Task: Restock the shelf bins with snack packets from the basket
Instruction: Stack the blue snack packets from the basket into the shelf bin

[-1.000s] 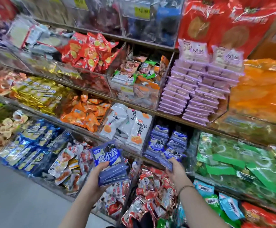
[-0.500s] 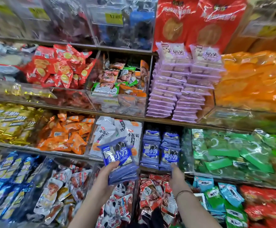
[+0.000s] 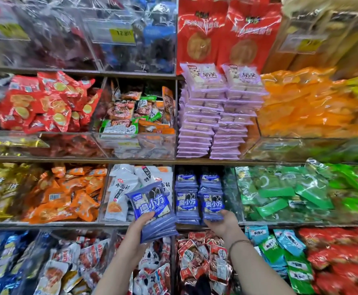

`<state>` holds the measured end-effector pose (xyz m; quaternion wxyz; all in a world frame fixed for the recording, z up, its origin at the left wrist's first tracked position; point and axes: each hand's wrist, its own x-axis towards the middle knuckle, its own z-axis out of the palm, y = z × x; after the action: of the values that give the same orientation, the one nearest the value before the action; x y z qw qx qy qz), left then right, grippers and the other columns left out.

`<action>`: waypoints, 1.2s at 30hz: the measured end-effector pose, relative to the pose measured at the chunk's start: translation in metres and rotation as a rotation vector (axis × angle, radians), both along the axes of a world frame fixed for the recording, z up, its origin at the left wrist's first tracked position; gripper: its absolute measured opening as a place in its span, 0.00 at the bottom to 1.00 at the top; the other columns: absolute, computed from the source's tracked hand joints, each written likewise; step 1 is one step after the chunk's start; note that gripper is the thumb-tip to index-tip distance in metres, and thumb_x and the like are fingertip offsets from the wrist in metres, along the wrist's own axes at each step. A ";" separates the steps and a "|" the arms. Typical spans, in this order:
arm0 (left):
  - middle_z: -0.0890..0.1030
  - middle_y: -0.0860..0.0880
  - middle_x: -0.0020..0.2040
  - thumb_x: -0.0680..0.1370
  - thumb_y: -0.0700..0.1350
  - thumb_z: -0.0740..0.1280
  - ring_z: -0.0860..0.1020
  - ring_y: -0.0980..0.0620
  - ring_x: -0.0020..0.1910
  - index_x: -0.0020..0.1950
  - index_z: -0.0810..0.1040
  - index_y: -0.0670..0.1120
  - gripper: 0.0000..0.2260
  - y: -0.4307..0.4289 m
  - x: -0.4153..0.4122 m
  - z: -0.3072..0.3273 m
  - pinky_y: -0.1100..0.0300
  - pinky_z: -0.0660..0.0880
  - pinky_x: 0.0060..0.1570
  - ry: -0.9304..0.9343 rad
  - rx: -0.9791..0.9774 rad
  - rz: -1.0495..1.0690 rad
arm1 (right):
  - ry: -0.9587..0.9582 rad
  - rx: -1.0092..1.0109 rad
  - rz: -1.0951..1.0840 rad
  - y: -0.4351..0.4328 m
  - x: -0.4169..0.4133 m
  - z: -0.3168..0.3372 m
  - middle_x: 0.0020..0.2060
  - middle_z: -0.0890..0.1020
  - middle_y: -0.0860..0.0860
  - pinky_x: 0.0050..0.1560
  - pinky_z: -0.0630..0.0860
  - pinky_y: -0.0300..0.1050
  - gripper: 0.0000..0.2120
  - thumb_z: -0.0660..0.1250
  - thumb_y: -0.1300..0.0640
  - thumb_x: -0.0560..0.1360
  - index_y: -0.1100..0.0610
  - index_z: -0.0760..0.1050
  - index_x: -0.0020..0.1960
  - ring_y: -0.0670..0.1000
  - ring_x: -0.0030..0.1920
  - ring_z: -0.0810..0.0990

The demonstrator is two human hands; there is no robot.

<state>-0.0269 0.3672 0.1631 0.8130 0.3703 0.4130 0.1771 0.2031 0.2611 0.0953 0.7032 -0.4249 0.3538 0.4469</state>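
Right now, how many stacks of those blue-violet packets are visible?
3: held stack in the left hand; left bin stack and right bin stack side by side, right hand holding the latter. Others may hide behind.

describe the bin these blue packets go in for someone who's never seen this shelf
Find the shelf row with orange packets and green packets. Between the white packets and the green ones sits a narrow bin. It alone holds two neat stacks of blue packets, matching those the left hand grips.

Arms outstretched, left hand (image 3: pixel 140 227) and right hand (image 3: pixel 220 223) gripping packets (image 3: pixel 152 206)
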 end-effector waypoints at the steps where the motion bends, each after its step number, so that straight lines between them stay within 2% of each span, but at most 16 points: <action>1: 0.85 0.44 0.41 0.63 0.47 0.75 0.83 0.47 0.37 0.44 0.82 0.45 0.12 0.002 0.000 0.000 0.53 0.71 0.43 -0.007 0.008 -0.008 | 0.004 0.001 -0.005 0.001 0.005 0.000 0.71 0.63 0.63 0.67 0.67 0.55 0.10 0.52 0.59 0.82 0.60 0.64 0.61 0.61 0.69 0.67; 4: 0.85 0.46 0.38 0.63 0.49 0.73 0.83 0.50 0.34 0.33 0.85 0.49 0.04 0.003 0.001 0.002 0.53 0.71 0.43 -0.030 0.030 -0.022 | 0.022 0.027 0.053 0.002 0.013 0.001 0.67 0.69 0.61 0.64 0.69 0.57 0.10 0.51 0.55 0.82 0.61 0.65 0.51 0.62 0.62 0.73; 6: 0.85 0.46 0.39 0.61 0.50 0.75 0.84 0.50 0.35 0.35 0.85 0.49 0.07 0.003 0.003 0.001 0.52 0.71 0.43 -0.044 0.024 -0.021 | 0.028 0.017 0.145 -0.004 0.009 0.005 0.57 0.73 0.64 0.54 0.73 0.59 0.14 0.51 0.52 0.82 0.63 0.64 0.56 0.63 0.48 0.75; 7: 0.86 0.45 0.41 0.58 0.49 0.77 0.84 0.49 0.36 0.39 0.85 0.48 0.12 0.002 0.004 -0.001 0.52 0.72 0.43 -0.043 0.014 -0.018 | 0.027 0.020 0.190 -0.007 0.004 0.009 0.56 0.73 0.66 0.54 0.74 0.59 0.17 0.52 0.51 0.82 0.64 0.63 0.61 0.63 0.47 0.76; 9: 0.85 0.45 0.47 0.54 0.51 0.77 0.84 0.48 0.42 0.54 0.80 0.44 0.30 0.001 0.007 -0.006 0.53 0.73 0.43 -0.008 -0.005 -0.001 | -0.004 0.036 0.261 -0.014 -0.012 0.021 0.65 0.68 0.66 0.61 0.73 0.60 0.23 0.57 0.52 0.81 0.62 0.58 0.71 0.63 0.57 0.75; 11: 0.81 0.45 0.57 0.53 0.54 0.79 0.81 0.47 0.52 0.69 0.68 0.43 0.47 -0.005 0.011 -0.012 0.52 0.74 0.49 0.035 -0.021 -0.021 | -0.133 0.040 0.368 -0.015 -0.038 0.037 0.66 0.69 0.62 0.55 0.75 0.58 0.25 0.61 0.51 0.79 0.61 0.61 0.71 0.60 0.62 0.73; 12: 0.80 0.45 0.60 0.52 0.55 0.80 0.81 0.45 0.55 0.72 0.65 0.44 0.51 -0.007 0.014 -0.014 0.51 0.75 0.52 0.032 -0.007 -0.043 | -0.242 0.057 0.444 -0.013 -0.052 0.044 0.63 0.72 0.59 0.51 0.76 0.54 0.24 0.63 0.49 0.77 0.61 0.65 0.68 0.58 0.60 0.74; 16: 0.78 0.45 0.64 0.54 0.64 0.80 0.78 0.45 0.61 0.72 0.66 0.47 0.52 -0.016 0.023 -0.013 0.43 0.71 0.65 0.009 0.135 -0.126 | -0.749 -0.004 0.814 -0.013 -0.090 0.072 0.54 0.77 0.45 0.51 0.76 0.42 0.21 0.72 0.40 0.66 0.47 0.75 0.55 0.44 0.53 0.77; 18: 0.74 0.44 0.68 0.53 0.69 0.78 0.74 0.45 0.65 0.74 0.64 0.46 0.55 -0.017 0.027 -0.015 0.42 0.66 0.68 0.019 0.176 -0.135 | -0.831 -0.068 0.828 -0.016 -0.089 0.071 0.52 0.74 0.40 0.46 0.73 0.37 0.16 0.73 0.42 0.68 0.42 0.71 0.52 0.38 0.50 0.75; 19: 0.72 0.43 0.70 0.54 0.70 0.76 0.72 0.44 0.67 0.75 0.62 0.45 0.56 -0.016 0.028 -0.016 0.42 0.65 0.69 0.043 0.173 -0.127 | -0.817 -0.049 0.803 -0.016 -0.086 0.066 0.52 0.75 0.42 0.48 0.75 0.39 0.17 0.73 0.44 0.68 0.43 0.71 0.53 0.41 0.50 0.76; 21: 0.68 0.44 0.72 0.56 0.70 0.71 0.70 0.45 0.68 0.76 0.59 0.45 0.54 -0.012 0.027 -0.017 0.44 0.63 0.70 0.109 0.178 -0.098 | -0.700 0.021 0.673 -0.015 -0.080 0.059 0.54 0.79 0.51 0.55 0.78 0.50 0.19 0.73 0.48 0.68 0.48 0.71 0.56 0.50 0.48 0.81; 25: 0.65 0.45 0.74 0.61 0.64 0.73 0.66 0.44 0.71 0.77 0.57 0.46 0.51 0.005 0.020 -0.019 0.44 0.61 0.70 0.134 0.147 0.005 | -0.479 0.038 0.408 -0.014 -0.063 0.041 0.53 0.78 0.55 0.35 0.78 0.43 0.19 0.69 0.56 0.74 0.51 0.66 0.62 0.51 0.34 0.79; 29: 0.70 0.42 0.70 0.68 0.54 0.74 0.75 0.44 0.62 0.75 0.59 0.44 0.41 0.021 0.015 -0.020 0.47 0.67 0.66 0.092 -0.022 0.154 | -0.468 -0.075 0.369 0.004 -0.035 0.029 0.39 0.77 0.54 0.37 0.75 0.45 0.17 0.63 0.56 0.78 0.56 0.67 0.66 0.50 0.32 0.75; 31: 0.80 0.41 0.61 0.67 0.53 0.72 0.80 0.44 0.56 0.70 0.69 0.43 0.34 0.028 0.015 -0.024 0.46 0.72 0.61 0.088 -0.076 0.151 | -0.476 -0.090 0.343 0.026 -0.021 0.028 0.40 0.76 0.54 0.41 0.78 0.47 0.17 0.61 0.58 0.80 0.58 0.66 0.68 0.51 0.34 0.75; 34: 0.86 0.44 0.42 0.74 0.49 0.68 0.85 0.48 0.38 0.54 0.80 0.43 0.13 0.031 0.013 -0.024 0.53 0.75 0.45 0.062 -0.114 0.135 | -0.501 -0.119 0.369 0.067 -0.003 0.028 0.39 0.76 0.55 0.47 0.78 0.49 0.17 0.58 0.59 0.81 0.60 0.65 0.69 0.51 0.35 0.75; 36: 0.86 0.45 0.41 0.74 0.49 0.68 0.84 0.47 0.41 0.51 0.80 0.45 0.10 0.029 0.013 -0.025 0.52 0.75 0.46 0.093 -0.104 0.148 | -0.531 -0.127 0.377 0.091 0.007 0.026 0.42 0.76 0.57 0.50 0.77 0.49 0.18 0.57 0.60 0.82 0.61 0.64 0.70 0.52 0.36 0.76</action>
<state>-0.0141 0.3963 0.1383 0.7958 0.3041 0.4849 0.1977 0.2099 0.3526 0.1213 0.6479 -0.6274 0.1004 0.4200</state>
